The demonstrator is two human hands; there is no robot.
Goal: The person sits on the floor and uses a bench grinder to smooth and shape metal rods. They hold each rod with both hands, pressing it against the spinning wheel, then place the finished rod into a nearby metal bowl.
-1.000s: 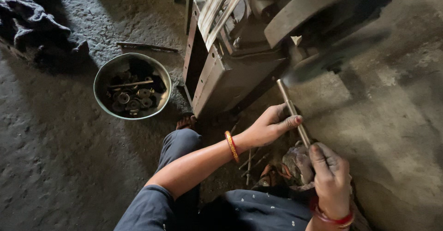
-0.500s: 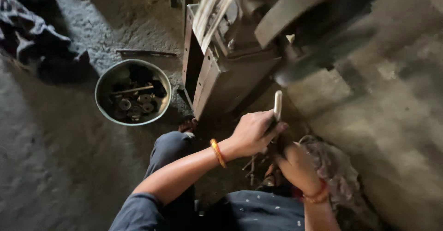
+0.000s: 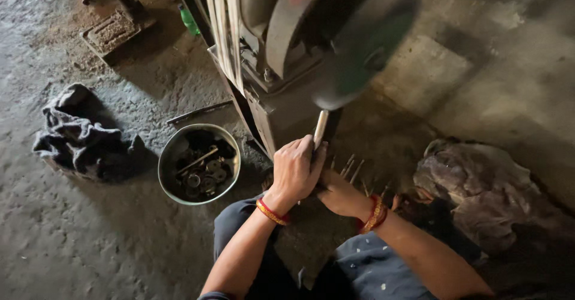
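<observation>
My left hand (image 3: 296, 169) is closed around a pale metal rod (image 3: 320, 127) that points up. The rod's tip is just under the edge of a blurred green-grey wheel (image 3: 365, 48) on a heavy machine (image 3: 281, 66). Tucked below and behind the left hand, at the rod's lower end, is my right hand (image 3: 338, 195); its fingers are curled and partly hidden. Both wrists wear red and gold bangles. I am crouched on the floor in front of the machine.
A round metal bowl (image 3: 171, 156) of dark small parts stands on the floor at left, beside a crumpled dark cloth (image 3: 78, 135). Several thin rods (image 3: 353, 169) lie by my hands. A brownish rag heap (image 3: 485, 186) lies right. A green bottle (image 3: 189, 20) stands behind the machine.
My hands have drawn together, the right one slipping under the left. The rod has swung more upright, its tip now under the wheel. The view has shifted right and back.
</observation>
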